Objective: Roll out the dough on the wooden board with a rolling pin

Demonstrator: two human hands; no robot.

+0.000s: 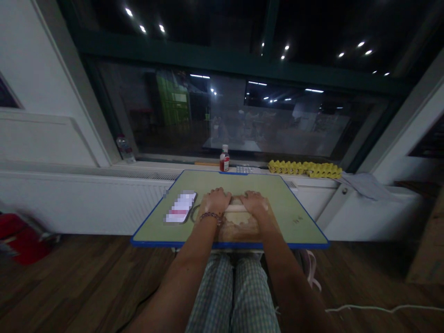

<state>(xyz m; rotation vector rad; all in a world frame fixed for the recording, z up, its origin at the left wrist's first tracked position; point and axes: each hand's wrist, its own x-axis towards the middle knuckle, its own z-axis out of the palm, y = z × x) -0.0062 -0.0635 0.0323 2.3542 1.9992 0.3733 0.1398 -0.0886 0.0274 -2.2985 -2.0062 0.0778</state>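
Both my hands rest palm down on a pale wooden rolling pin (236,208) that lies crosswise over a wooden board (239,230) with flattened dough on it. My left hand (217,200), with a bead bracelet at the wrist, presses the pin's left end, fingers curled over it. The right end sits under my right hand (255,201), held the same way. The board sits on a small green table (294,203) with a blue rim, over my knees.
A phone (180,207) lies on the table left of the board. On the window sill behind stand a small red bottle (224,158), a yellow egg tray (305,169), a clear bottle (125,149) and a grey cloth (364,184). A white cable (381,309) crosses the wooden floor.
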